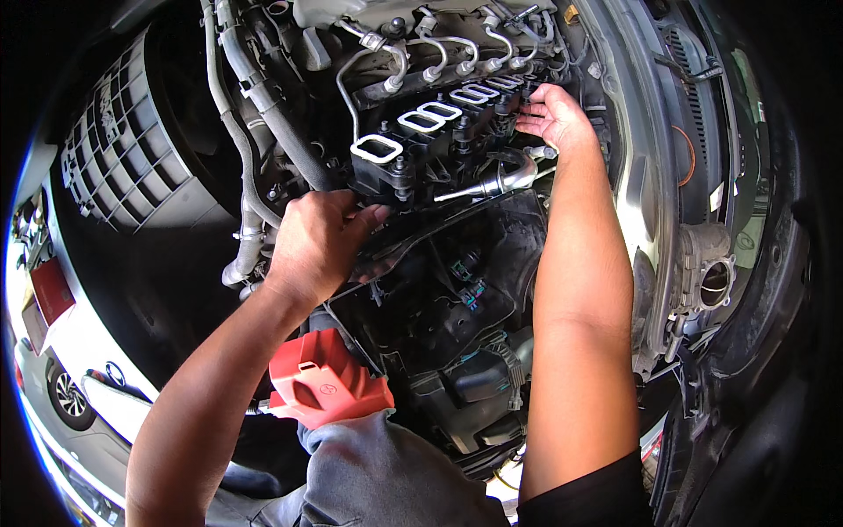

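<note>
A black intake manifold (421, 140) with white gaskets around its oval ports lies across the engine bay, ports facing up. My left hand (320, 233) is closed at its near left end, thumb pointing right; the other fingers are mostly hidden. At the far right end, my right hand (555, 119) has its fingers bent against the manifold's side, the thumb lower down. Between the hands, just below the manifold, is a shiny metal piece (500, 182) with a tapered end; its kind is unclear. Metal fuel lines (448, 44) curve behind the manifold.
A red plastic cap (325, 378) and grey cloth (386, 465) sit between my forearms. Thick hoses (263, 101) run along the left, beside a grid-patterned panel (132, 132). A throttle body (707, 277) rests at the right. Below the manifold lies a dark cavity with wiring (474, 294).
</note>
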`<state>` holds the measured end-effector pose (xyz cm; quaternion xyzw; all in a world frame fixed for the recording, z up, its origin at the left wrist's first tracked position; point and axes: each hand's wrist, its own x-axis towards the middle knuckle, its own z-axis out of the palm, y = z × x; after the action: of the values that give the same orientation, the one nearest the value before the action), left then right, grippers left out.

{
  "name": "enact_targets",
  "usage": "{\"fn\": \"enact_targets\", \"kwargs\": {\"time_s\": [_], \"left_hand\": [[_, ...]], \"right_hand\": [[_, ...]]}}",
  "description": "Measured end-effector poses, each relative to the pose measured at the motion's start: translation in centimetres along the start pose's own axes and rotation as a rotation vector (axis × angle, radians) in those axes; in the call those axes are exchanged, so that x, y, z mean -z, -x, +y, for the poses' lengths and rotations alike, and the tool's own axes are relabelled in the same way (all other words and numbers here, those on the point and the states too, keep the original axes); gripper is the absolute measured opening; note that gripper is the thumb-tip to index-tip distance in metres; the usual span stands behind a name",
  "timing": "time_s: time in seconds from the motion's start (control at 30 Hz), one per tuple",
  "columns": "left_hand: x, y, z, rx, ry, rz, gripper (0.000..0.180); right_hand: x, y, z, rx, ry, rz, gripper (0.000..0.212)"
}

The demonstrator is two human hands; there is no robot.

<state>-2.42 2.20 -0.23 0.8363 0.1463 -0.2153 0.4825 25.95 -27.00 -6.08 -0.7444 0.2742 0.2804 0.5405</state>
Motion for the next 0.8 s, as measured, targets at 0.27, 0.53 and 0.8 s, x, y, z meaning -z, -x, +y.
{"fn": "enact_targets", "kwargs": {"time_s": [0.27, 0.53, 0.8], "left_hand": [[-0.1, -0.2, 0.2, -0.195, -0.155, 0.144, 0.034], [-0.5, -1.1, 1.4, -0.019, -0.499, -0.004, 0.034], [-0.3, -1.6, 1.3, -0.031, -0.481, -0.053, 0.03]], "right_hand": [[0.2, -0.1, 0.0, 0.013, 0.212, -0.04, 0.022], [0.4, -1.4, 0.8, 0.037, 0.148, 0.032, 0.015], [-0.7, -2.8, 1.5, -0.015, -0.175, 0.069, 0.02]]}}
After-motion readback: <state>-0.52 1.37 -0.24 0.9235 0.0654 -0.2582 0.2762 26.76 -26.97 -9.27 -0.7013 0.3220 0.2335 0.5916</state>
